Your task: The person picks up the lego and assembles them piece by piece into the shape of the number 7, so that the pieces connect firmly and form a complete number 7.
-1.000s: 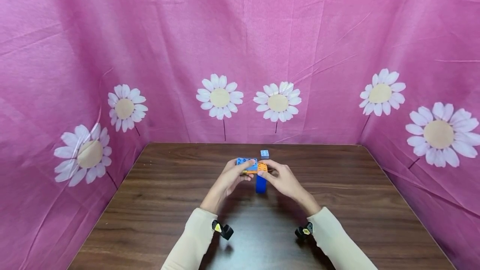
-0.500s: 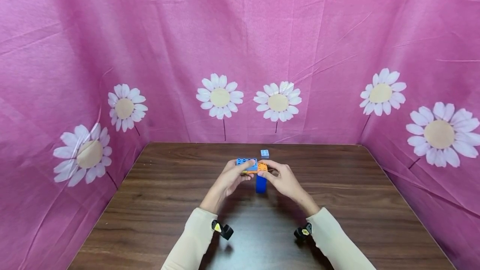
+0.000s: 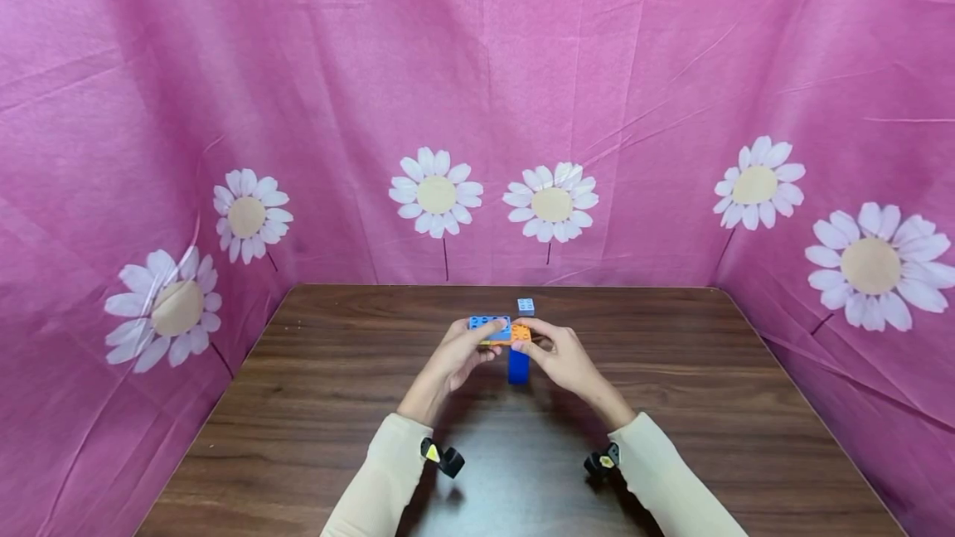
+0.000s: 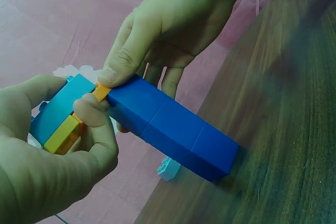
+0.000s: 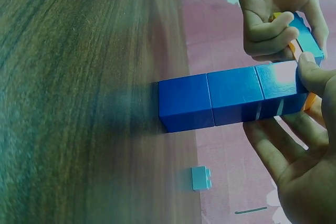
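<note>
A column of several dark blue toy building bricks point(image 5: 236, 95) stands upright on the table, a flat orange brick point(image 3: 521, 332) across its top. To the left, a lighter blue brick point(image 3: 481, 322) sits on the orange one and overhangs the column. Underneath that overhang a yellow brick point(image 4: 64, 136) shows in the left wrist view. My left hand point(image 3: 457, 355) pinches the lighter blue end, thumb on top and curled fingers below. With thumb and index finger, my right hand point(image 3: 563, 353) grips the orange brick where it meets the column's top; its other fingers extend behind the column.
A small pale blue brick point(image 3: 525, 305) lies on the wooden table point(image 3: 336, 404) behind the column, near the far edge. Pink cloth point(image 3: 477, 65) printed with white daisies hangs around the back and sides. Wrist cameras point(image 3: 450, 462) sit on both sleeves.
</note>
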`<state>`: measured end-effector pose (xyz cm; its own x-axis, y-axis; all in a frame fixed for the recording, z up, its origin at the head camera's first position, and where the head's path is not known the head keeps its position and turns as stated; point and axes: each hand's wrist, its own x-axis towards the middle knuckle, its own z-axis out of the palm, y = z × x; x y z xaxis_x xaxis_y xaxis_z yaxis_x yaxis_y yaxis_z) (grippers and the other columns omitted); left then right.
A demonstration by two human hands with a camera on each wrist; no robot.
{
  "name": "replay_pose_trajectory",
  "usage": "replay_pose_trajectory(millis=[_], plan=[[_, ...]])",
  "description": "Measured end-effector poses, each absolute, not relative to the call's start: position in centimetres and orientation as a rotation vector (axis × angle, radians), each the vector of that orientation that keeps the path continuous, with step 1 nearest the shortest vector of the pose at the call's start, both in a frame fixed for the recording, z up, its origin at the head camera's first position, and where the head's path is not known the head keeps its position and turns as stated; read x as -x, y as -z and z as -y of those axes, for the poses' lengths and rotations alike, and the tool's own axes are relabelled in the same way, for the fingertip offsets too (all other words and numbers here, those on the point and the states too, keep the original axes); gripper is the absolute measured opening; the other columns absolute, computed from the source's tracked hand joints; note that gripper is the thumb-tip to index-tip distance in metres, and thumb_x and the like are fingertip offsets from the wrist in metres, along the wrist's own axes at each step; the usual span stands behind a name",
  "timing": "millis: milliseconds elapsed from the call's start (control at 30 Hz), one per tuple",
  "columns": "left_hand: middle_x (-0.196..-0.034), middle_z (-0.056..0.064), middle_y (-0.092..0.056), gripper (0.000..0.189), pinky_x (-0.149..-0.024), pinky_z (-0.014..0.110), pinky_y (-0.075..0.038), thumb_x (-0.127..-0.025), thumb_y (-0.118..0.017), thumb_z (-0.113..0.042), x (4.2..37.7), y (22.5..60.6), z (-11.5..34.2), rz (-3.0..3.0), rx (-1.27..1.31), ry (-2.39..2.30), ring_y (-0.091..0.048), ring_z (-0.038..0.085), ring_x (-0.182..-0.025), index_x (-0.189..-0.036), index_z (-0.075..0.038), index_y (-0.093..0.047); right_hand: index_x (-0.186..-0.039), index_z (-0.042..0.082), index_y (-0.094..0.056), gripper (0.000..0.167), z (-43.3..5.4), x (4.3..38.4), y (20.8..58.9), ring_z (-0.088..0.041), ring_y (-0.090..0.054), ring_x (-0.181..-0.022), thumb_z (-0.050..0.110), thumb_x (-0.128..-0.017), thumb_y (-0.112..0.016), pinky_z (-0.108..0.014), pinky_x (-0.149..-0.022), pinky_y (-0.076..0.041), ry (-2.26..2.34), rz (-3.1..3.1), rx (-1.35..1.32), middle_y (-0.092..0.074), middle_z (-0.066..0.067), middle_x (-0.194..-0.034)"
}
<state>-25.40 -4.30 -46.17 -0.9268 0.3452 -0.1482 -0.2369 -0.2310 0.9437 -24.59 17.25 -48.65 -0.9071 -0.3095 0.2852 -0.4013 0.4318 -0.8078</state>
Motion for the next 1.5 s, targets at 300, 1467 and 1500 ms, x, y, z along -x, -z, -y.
replay_pose_trajectory(millis=[300,1467,1500], plan=[[-0.085,0.004,-0.070,0.037,-0.062,0.016,-0.056,-0.100,-0.074,-0.024,25.33,46.22,4.33,-1.570,-0.023,-2.225,-0.064,0.009,-0.067,-0.117,0.007,-0.064,-0.141,0.008,-0.067,0.043,-17.18,24.58,48.78,-0.021,-0.076,-0.085,0.028,-0.103,-0.072,-0.026,-0.069,-0.057,-1.481,2.575,-0.637,-0.079,-0.015,-0.119],[-0.071,-0.001,-0.065,0.017,-0.052,0.014,-0.040,-0.097,-0.074,-0.019,25.34,46.22,3.84,-1.538,0.025,-2.276,-0.049,0.005,-0.056,-0.088,-0.005,-0.070,-0.139,0.009,-0.069,0.041,-17.15,24.60,49.05,-0.018,-0.074,-0.086,0.027,-0.103,-0.073,-0.026,-0.072,-0.057,-1.499,2.538,-0.653,-0.078,-0.015,-0.119],[-0.072,-0.001,-0.065,0.018,-0.053,0.015,-0.040,-0.097,-0.074,-0.019,25.38,46.23,3.82,-1.540,0.022,-2.273,-0.049,0.005,-0.056,-0.088,-0.005,-0.070,-0.139,0.009,-0.069,0.041,-17.14,24.59,49.01,-0.018,-0.075,-0.086,0.027,-0.102,-0.073,-0.026,-0.072,-0.057,-1.498,2.539,-0.650,-0.078,-0.015,-0.119]])
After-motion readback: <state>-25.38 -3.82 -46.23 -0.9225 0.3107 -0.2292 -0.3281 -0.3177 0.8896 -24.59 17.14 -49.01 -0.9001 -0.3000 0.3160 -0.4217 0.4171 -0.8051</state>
